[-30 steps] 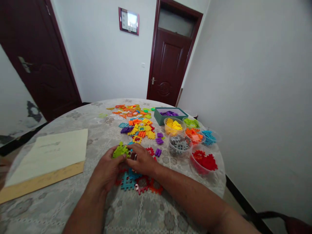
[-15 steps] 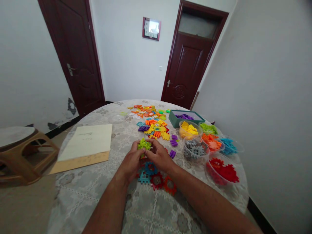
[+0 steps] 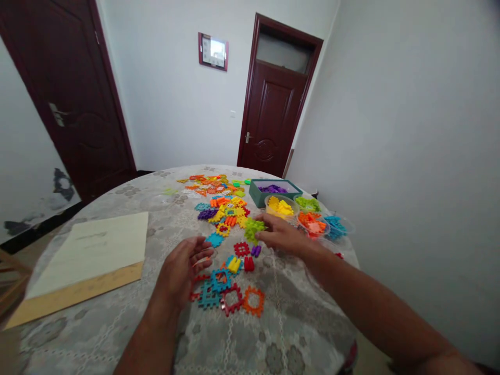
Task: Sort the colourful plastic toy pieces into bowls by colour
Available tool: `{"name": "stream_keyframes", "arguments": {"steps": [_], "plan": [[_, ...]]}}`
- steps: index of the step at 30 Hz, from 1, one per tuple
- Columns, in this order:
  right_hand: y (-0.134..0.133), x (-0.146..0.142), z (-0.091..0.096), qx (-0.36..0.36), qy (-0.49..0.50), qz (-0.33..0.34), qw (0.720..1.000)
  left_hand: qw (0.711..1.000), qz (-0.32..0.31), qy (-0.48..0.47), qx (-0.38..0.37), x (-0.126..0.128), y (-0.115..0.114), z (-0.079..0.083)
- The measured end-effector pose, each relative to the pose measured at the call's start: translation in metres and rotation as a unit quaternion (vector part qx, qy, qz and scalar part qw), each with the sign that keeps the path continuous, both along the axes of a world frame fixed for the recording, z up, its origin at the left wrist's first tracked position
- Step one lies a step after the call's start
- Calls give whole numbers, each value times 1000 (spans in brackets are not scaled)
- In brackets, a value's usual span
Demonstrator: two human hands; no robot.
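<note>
My right hand [image 3: 279, 234] grips a cluster of lime-green gear-shaped plastic pieces [image 3: 254, 230], held over the table. With fingers apart and nothing in them, my left hand [image 3: 185, 265] hovers left of the loose pieces. Near it lie a blue square piece [image 3: 221, 280], a dark red gear piece [image 3: 232, 300] and an orange gear piece [image 3: 253, 301]. Beyond these are a yellow piece [image 3: 234, 264], a red piece [image 3: 249, 264], a red square piece [image 3: 241, 249] and small purple pieces [image 3: 256, 251]. My right arm and hand hide some tubs on the right.
Tubs of yellow pieces [image 3: 280, 206], green pieces [image 3: 307, 203], orange pieces [image 3: 312, 224] and blue pieces [image 3: 336, 226] stand at the right. A green box [image 3: 255, 196] holds purple pieces. Mixed pieces [image 3: 230, 211] lie mid-table. At left rests a paper sheet [image 3: 94, 245] on a brown board [image 3: 78, 291].
My hands have parted. The right hand has carried the green cluster rightward toward the tubs, and my left hand has let go and opened. The view has turned right.
</note>
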State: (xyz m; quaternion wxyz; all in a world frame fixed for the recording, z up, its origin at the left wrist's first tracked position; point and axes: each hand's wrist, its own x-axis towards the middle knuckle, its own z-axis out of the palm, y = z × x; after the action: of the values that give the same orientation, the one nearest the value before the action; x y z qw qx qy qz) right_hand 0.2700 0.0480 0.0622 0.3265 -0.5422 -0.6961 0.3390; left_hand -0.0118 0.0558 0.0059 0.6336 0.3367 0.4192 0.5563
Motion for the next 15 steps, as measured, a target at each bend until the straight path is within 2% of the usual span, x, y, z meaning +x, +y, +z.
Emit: {"name": "stream_keyframes", "arguments": {"steps": [3,5,6,7,11,15], "plan": [[24,71,20,91,-124,-123,980,997,76,-16,-6,-5,5,0],[44,120,29,125,-249,-213,936,994,110,-17,-12,-7,7,1],[54,143,32,123,-311,-252,908,992,121,-16,-14,-8,7,1],[63,165,34,114,-336,-280,892,992,127,-14,-15,-9,7,1],[88,234,33,81,-390,-349,848,991,134,3,-8,-13,10,-4],[106,270,19,59,-429,-376,819,986,162,23,-17,-15,12,-6]]}}
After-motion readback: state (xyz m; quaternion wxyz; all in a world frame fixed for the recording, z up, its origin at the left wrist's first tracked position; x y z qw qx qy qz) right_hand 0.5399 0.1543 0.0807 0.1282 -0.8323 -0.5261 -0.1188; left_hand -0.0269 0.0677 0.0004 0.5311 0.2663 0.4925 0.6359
